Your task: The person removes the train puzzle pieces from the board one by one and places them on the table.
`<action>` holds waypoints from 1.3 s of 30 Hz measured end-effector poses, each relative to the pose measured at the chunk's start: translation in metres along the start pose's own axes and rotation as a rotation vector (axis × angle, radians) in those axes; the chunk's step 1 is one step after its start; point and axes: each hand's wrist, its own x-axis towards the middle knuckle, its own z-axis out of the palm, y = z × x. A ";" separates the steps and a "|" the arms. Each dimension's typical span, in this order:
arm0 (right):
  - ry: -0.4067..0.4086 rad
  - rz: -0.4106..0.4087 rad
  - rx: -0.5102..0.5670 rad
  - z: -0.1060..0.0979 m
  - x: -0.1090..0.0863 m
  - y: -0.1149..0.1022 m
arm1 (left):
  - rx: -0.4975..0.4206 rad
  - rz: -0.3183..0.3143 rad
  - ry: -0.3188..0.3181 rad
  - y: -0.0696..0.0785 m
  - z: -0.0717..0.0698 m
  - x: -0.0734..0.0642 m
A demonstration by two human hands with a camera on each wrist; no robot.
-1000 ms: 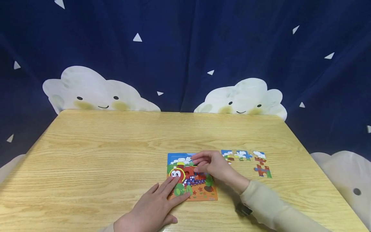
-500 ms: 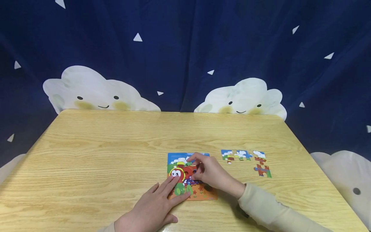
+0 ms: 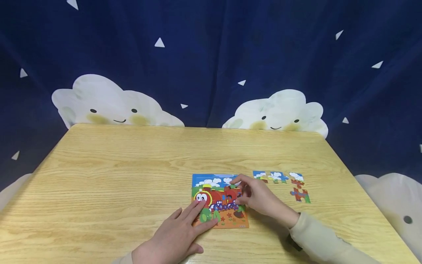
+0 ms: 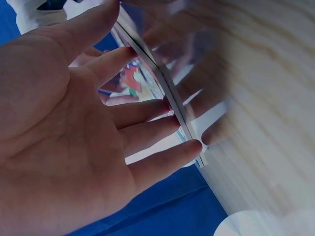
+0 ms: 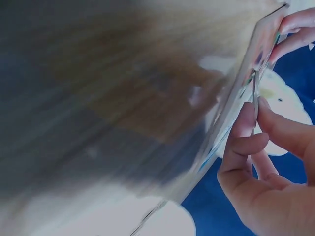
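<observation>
A train jigsaw puzzle point(image 3: 227, 221), with a red smiling engine, lies in its flat tray just right of the table's middle. My left hand point(image 3: 174, 231) rests on its lower left part, fingers stretched over the engine's face and the orange ground. Over the tray's right edge, my right hand point(image 3: 262, 197) pinches a jigsaw piece. In the right wrist view this jigsaw piece point(image 5: 255, 91) shows as a thin edge between thumb and fingers, its end close to the tray. The left wrist view shows the left fingertips along the tray point(image 4: 170, 88), seen nearly edge-on.
Several loose jigsaw pieces point(image 3: 276, 177) lie right of the tray, with a red and green one point(image 3: 300, 195) nearer the front. The wooden table point(image 3: 115, 176) reaches back to a dark blue curtain point(image 3: 184, 73) printed with white clouds and triangles.
My right hand first went left over the middle of the puzzle, then back right to the tray's right side. The left hand stays in place.
</observation>
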 end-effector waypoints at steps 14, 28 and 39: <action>0.113 0.118 -0.075 -0.043 -0.040 0.045 | 0.009 0.002 0.016 0.001 -0.001 -0.001; 0.222 0.101 -0.229 -0.070 -0.058 0.076 | 0.004 0.002 0.019 0.001 0.000 -0.002; 0.276 0.036 -0.282 -0.068 -0.059 0.087 | 0.005 0.001 0.021 0.002 -0.001 -0.002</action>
